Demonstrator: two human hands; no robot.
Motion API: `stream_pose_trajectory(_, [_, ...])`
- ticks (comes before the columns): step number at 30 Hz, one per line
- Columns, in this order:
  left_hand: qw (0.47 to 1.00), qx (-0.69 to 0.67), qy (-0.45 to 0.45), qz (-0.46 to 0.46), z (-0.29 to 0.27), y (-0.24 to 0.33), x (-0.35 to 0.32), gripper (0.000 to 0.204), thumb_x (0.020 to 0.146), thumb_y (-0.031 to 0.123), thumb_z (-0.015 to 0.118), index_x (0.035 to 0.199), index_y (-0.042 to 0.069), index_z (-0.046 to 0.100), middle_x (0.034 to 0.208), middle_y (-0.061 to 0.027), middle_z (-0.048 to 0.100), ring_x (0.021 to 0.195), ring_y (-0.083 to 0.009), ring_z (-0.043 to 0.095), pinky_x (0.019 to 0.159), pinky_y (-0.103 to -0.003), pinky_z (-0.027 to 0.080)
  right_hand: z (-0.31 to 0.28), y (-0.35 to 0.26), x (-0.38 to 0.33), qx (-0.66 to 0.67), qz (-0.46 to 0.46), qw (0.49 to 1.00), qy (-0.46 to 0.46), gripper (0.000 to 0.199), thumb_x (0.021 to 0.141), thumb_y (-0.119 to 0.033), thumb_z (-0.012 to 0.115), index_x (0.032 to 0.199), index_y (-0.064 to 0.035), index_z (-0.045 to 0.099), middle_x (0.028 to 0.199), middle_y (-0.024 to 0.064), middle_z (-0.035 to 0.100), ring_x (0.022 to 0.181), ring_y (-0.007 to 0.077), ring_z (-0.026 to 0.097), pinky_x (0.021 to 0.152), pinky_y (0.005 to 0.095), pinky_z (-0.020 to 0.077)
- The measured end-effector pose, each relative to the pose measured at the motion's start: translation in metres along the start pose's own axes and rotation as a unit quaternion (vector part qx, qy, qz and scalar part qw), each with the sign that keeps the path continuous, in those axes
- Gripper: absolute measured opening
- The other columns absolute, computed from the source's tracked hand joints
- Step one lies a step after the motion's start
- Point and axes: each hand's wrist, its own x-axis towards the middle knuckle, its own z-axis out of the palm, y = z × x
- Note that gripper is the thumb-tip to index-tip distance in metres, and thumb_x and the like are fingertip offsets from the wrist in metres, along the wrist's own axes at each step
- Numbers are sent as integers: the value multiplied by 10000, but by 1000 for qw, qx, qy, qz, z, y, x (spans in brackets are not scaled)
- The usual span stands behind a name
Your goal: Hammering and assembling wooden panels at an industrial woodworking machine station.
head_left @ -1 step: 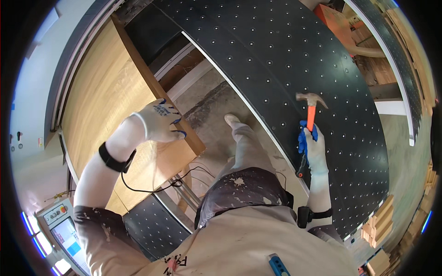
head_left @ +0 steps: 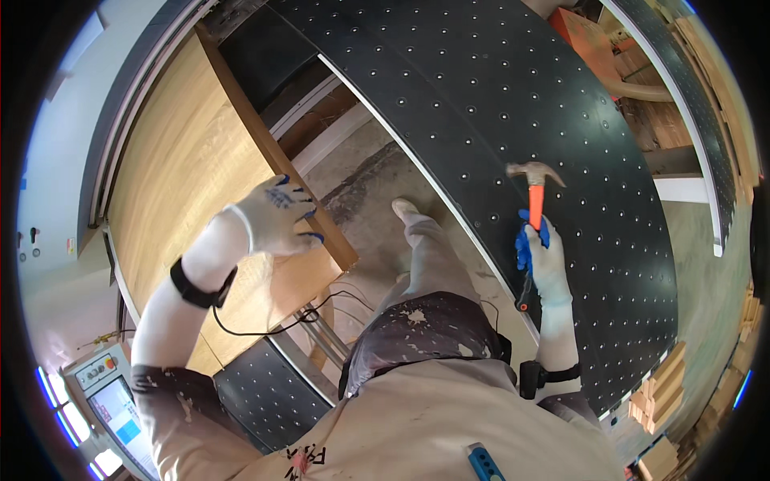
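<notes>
Your right hand (head_left: 549,260): wrapped round the hammer (head_left: 536,207), its head (head_left: 537,171) beyond your fist. Probably head-heavy, stiff; grip lower for swing. Your left hand (head_left: 277,215): fingers apart, over the wooden panel (head_left: 180,152).

left hand (head_left: 279,218): at wood-grain panel (head_left: 180,148) edge | right hand (head_left: 547,255): gripping orange-handled hammer (head_left: 536,196)

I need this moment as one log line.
left hand: at edge of light wood-grain panel | right hand: holding orange-handled metal claw hammer
</notes>
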Motion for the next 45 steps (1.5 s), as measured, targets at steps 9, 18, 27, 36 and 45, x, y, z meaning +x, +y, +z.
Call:
stream_pose_trajectory(9, [894,-142,408,-123,178,94,-60,1190,684,392,875,1553,-97,226,1591,-331,286,1490,-509,259,1217,-614,188,132,18,-6,37,-47,944,-325,643,1061,-190,548,1625,-93,256,878,22,590,732,93,515,724,264,486])
stream_pose_trajectory(18, [894,-125,391,-180,193,78,-54,1113,710,245,848,1567,-79,217,1602,-332,263,1489,-519,253,1225,-611,182,190,38,-8,48,-84,956,-277,616,1012,3,482,1592,-5,276,924,77,572,772,145,525,770,293,494])
stream_pose_trajectory(27, [898,-124,382,-180,203,75,-57,1139,666,244,836,1565,-81,217,1597,-342,270,1481,-533,269,1200,-649,196,203,43,1,42,-152,948,-275,638,963,71,463,1575,31,286,927,93,576,756,145,534,738,291,497])
stream_pose_trajectory(36, [898,-123,380,-182,206,72,-58,1123,676,210,821,1570,-85,207,1600,-343,264,1484,-533,262,1199,-655,196,206,39,16,71,22,948,-309,613,999,7,517,1571,20,298,843,119,608,714,155,573,718,310,510])
stream_pose_trajectory(45, [900,-122,379,-180,204,75,-58,1130,666,206,831,1569,-77,214,1599,-336,266,1484,-526,266,1193,-661,203,212,42,16,69,-64,962,-255,537,1032,-32,493,1544,22,340,789,51,529,682,124,516,693,294,493])
